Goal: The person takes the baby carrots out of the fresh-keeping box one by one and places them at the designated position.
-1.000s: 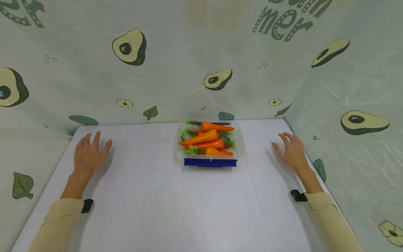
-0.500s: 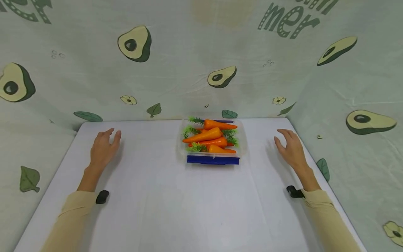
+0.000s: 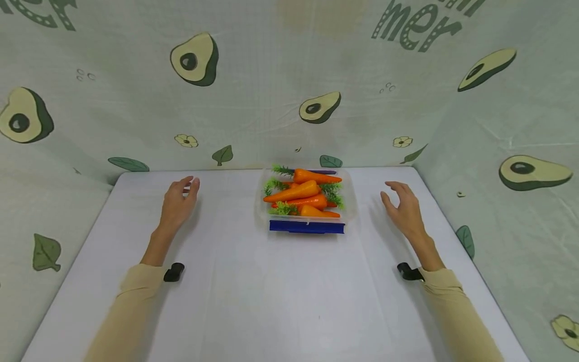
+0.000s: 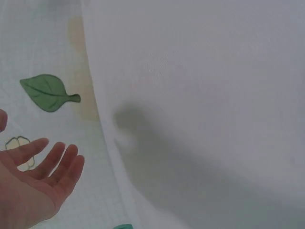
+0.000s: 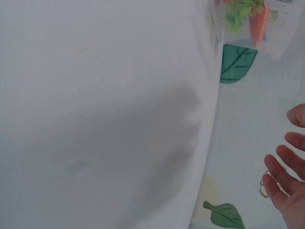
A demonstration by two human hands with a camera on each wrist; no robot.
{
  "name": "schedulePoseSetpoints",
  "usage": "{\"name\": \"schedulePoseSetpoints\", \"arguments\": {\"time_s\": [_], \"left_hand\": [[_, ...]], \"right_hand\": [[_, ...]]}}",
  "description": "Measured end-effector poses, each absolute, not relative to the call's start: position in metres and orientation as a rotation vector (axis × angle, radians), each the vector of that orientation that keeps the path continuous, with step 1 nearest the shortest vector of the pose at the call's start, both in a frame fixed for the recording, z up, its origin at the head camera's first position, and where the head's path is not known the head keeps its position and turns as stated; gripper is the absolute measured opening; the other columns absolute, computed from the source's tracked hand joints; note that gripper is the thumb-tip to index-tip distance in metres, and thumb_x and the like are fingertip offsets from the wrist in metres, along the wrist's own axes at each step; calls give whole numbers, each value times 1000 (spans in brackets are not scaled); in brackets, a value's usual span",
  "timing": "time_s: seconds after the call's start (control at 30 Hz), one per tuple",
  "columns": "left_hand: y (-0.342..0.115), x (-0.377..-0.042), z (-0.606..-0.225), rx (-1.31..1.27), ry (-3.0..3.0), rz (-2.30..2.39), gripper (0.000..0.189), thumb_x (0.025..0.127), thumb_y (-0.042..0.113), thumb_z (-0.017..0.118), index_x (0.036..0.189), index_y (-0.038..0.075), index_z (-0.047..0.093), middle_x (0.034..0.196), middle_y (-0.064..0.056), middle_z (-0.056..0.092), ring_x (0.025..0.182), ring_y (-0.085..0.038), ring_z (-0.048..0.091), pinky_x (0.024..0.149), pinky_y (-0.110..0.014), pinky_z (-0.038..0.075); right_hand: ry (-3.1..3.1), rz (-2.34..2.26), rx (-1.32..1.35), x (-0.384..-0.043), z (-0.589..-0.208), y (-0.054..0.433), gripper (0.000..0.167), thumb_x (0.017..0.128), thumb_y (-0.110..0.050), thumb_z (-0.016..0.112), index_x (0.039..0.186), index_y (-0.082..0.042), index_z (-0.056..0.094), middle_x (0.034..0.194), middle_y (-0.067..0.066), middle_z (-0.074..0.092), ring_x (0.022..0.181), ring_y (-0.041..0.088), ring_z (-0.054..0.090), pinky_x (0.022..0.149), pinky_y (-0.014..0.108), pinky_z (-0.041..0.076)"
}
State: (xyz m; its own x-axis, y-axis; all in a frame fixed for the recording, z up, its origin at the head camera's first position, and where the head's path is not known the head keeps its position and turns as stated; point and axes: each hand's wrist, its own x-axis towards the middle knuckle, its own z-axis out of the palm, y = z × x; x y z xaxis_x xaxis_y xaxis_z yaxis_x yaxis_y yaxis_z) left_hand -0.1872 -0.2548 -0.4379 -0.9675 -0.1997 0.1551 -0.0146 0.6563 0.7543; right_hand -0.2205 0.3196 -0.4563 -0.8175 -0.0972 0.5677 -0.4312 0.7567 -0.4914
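Note:
A clear plastic container (image 3: pixel 352 201) with a blue clip (image 3: pixel 306 227) along its front stands near the back edge of the table. Several orange toy carrots (image 3: pixel 294 192) with green leafy tops lie heaped in it. To its left, my left hand (image 3: pixel 178 203) hovers over the table with relaxed, slightly bent fingers and nothing in its grasp. On the other side my right hand (image 3: pixel 404 208) is held above the table, fingers loosely bent and holding nothing. The right wrist view catches a carrot (image 5: pixel 258 25) through the container's wall at its upper right.
The white table (image 3: pixel 271 301) ends at the back against a cloth (image 3: pixel 253 100) printed with avocados and leaves. More of this cloth rises along the left and right sides. Each wrist wears a black camera, seen at the left cuff (image 3: pixel 174 272) and right cuff (image 3: pixel 410 272).
My left hand has moved right, toward the container. My right hand has shifted slightly left, toward it too. The container and carrots stay in place while the head view shifts slightly.

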Motion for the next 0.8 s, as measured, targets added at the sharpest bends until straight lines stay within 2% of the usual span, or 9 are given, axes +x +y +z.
{"name": "schedulePoseSetpoints", "arguments": {"time_s": [0.3,0.53,0.8], "left_hand": [[-224,-198,-443,159,-2606,-1365,64,109,48,41,148,-2,51,135,-26,55,125,-42,52,108,-54,44],[-202,-206,-447,133,-2592,-1490,64,109,50,43,148,1,52,138,-23,55,128,-41,52,108,-55,43],[-180,-211,-452,90,-2555,-1661,64,109,50,43,148,0,52,136,-23,58,119,-39,61,103,-48,48]], "right_hand": [[-2422,949,398,-222,-455,297,35,98,-7,68,129,8,63,124,28,63,109,43,62,95,58,49],[-2480,1088,350,-222,-454,282,40,103,-16,64,137,6,59,132,27,61,114,42,62,100,57,49],[-2588,1280,271,-225,-455,263,50,107,-31,57,145,3,52,142,26,56,123,39,58,107,54,46]]}}
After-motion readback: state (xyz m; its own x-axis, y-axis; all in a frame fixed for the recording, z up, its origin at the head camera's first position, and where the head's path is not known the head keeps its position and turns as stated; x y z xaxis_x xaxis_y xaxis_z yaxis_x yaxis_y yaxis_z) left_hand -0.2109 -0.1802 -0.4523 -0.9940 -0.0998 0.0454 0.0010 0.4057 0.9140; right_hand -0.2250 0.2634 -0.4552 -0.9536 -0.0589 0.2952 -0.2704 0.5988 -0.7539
